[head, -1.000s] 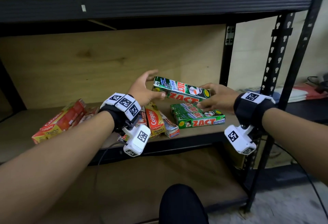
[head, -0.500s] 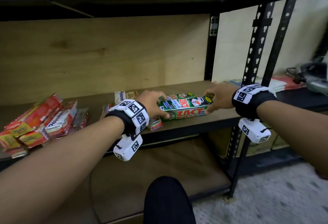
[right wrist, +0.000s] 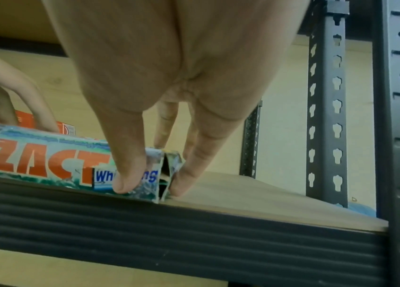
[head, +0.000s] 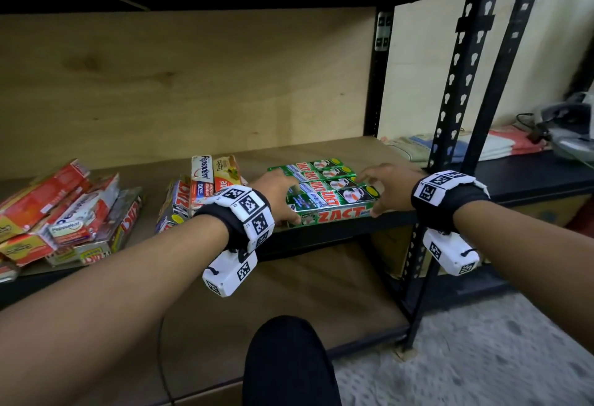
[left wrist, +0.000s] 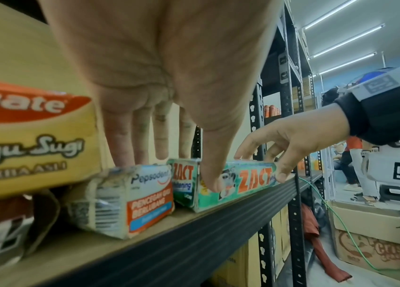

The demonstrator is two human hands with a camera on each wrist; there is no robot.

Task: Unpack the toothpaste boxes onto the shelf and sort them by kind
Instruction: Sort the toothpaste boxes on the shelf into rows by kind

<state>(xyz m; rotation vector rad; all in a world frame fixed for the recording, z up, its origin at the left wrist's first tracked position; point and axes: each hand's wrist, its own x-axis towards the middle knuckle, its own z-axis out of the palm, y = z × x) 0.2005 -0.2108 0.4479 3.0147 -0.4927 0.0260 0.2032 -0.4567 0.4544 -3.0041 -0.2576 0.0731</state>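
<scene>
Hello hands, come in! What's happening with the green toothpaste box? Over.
Left hand and right hand both pinch the front Zact box, one per end. Box lies on the shelf, in the green row. Nothing blocking it.

1. Both forearms are bare, with no sleeves.
2. The left hand (head: 273, 195) has a black wrist strap (head: 221, 228) carrying white blocks printed with black square markers.
3. A white camera housing (head: 229, 272) with the same markers hangs under that wrist.
4. The right hand (head: 387, 185) wears a matching black band (head: 450, 198) and white housing (head: 450, 253).
5. A black-clad knee (head: 286, 364) shows at the near edge.
</scene>
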